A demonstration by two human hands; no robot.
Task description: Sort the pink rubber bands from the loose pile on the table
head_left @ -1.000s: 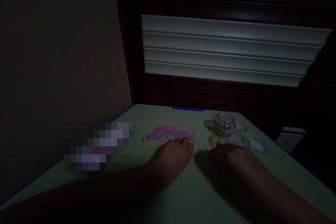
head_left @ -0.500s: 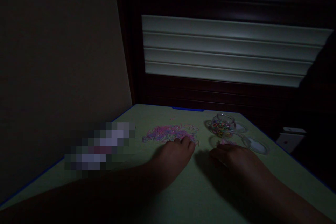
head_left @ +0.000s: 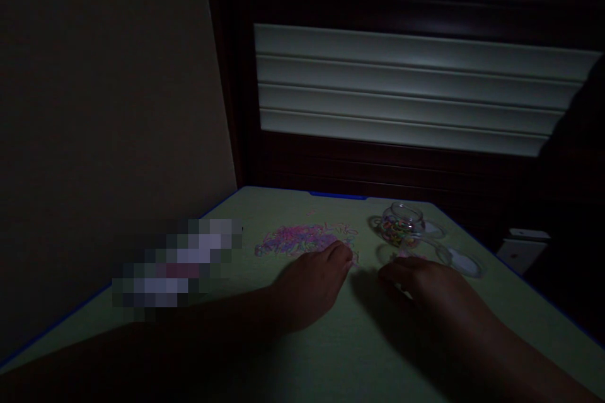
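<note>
A heap of small pink and purple rubber bands (head_left: 302,239) lies on the pale green table (head_left: 340,352). My left hand (head_left: 314,280) rests at the heap's near right edge, its fingertips pinched together on the bands. My right hand (head_left: 423,283) lies to the right, knuckles up and fingers curled down on the table; what is under them is hidden. Beyond my right hand a small clear jar (head_left: 399,223) holds multicoloured bands.
A clear round lid (head_left: 463,261) lies right of the jar. A blurred-out patch (head_left: 179,261) covers something at the table's left. The table has a blue edge; a wall stands on the left and a dark shuttered panel behind. The scene is very dim.
My left hand has slid a little to the right along the heap's near edge. My right hand has barely shifted.
</note>
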